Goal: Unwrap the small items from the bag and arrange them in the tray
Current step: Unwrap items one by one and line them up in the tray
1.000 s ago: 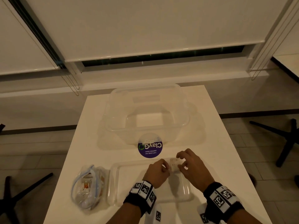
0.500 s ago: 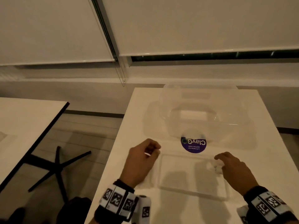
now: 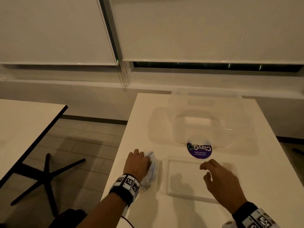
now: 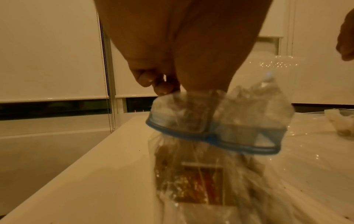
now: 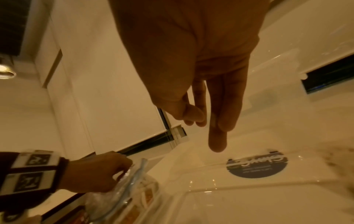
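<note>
A clear zip bag [image 3: 152, 168] with a blue rim lies on the white table, left of the shallow clear tray [image 3: 166, 191]. My left hand [image 3: 144, 160] grips the bag's top. In the left wrist view its fingers [image 4: 162, 87] curl round the crumpled plastic above the blue rim [image 4: 214, 136], and wrapped items [image 4: 197, 186] show inside. My right hand [image 3: 205, 171] hovers over the tray with straight fingers [image 5: 218, 136] and holds nothing. A small pale item [image 4: 341, 124] lies at the tray's far right side, blurred.
A large clear tub [image 3: 205, 116] stands behind the tray, with a round purple sticker [image 3: 199, 149] on the table at its front. The table's left edge [image 3: 118, 153] is close to the bag. Another white table [image 3: 24, 125] and a black chair base [image 3: 46, 176] lie to the left.
Both hands held a small item over the tray. My left hand then moved left and took hold of the bag. My right hand let the item go in the tray and opened.
</note>
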`<state>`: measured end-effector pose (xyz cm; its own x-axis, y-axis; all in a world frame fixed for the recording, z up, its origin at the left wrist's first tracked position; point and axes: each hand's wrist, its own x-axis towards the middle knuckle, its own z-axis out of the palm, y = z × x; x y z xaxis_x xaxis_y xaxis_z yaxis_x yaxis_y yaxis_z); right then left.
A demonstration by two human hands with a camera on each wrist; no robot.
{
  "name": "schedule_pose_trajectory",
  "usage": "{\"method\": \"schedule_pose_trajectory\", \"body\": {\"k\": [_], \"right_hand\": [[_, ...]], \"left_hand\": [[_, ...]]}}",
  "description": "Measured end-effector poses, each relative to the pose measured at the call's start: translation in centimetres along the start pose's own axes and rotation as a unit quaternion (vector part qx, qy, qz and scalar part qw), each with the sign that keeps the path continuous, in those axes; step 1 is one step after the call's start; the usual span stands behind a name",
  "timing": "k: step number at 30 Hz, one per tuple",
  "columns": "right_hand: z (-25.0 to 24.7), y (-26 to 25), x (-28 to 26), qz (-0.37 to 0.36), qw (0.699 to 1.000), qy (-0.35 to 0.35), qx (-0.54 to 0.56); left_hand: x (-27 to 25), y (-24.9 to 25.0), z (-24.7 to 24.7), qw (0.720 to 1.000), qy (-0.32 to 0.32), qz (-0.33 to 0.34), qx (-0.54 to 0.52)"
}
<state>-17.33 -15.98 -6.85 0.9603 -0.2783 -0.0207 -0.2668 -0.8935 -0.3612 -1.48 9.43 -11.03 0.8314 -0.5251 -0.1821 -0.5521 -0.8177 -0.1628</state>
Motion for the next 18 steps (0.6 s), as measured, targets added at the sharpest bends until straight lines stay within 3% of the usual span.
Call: {"method": "schedule_pose_trajectory", "body": {"k": [8, 10, 13, 15, 18], "right_hand": [[1.6, -3.5, 0.2, -0.019, 1.0, -0.02, 0.003], [1.3, -4.9, 0.7, -0.038, 0.999, -0.021, 0.013], [0.9, -7.0, 1.6, -0.097, 0.993, -0.015, 0.065], [1.0, -8.1, 2.2, -0.137, 0.985, -0.028, 0.105], [2.4, -9.6, 3.3, -0.188, 0.966, -0.085, 0.156]], "left_hand": [[-0.9, -1.8, -0.8, 0.994, 0.071, 0.021, -0.083], [-1.2, -2.4, -0.7, 0.975, 0.086, 0.012, -0.206], [-2.0, -3.3, -1.5, 0.915, 0.062, -0.037, -0.396], [-2.4, -3.8, -1.9, 0.887, 0.032, -0.051, -0.458], [-2.6, -4.3, -2.5, 0.884, -0.001, -0.078, -0.461]]}}
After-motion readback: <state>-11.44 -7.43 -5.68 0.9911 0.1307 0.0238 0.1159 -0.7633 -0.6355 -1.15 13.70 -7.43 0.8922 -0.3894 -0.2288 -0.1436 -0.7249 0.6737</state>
